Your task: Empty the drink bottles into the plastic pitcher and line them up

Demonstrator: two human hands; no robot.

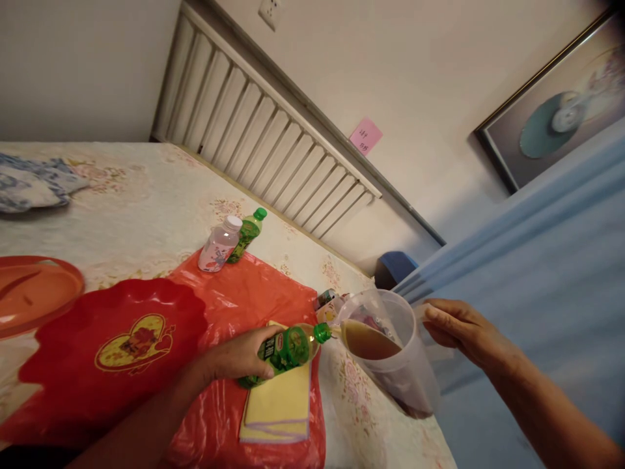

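Head view: the left hand (pixel 247 355) grasps a clear plastic bottle with a green label (pixel 295 347) above folded yellow cloths (pixel 278 407), its long axis pointing toward the right hand (pixel 459 329). The bottle's neck is right at the rim of a translucent plastic pitcher (pixel 407 381); contact is unclear. The right hand's fingers clasp the pitcher's handle. Brown liquid (pixel 368 342) partly fills the tilted pitcher.
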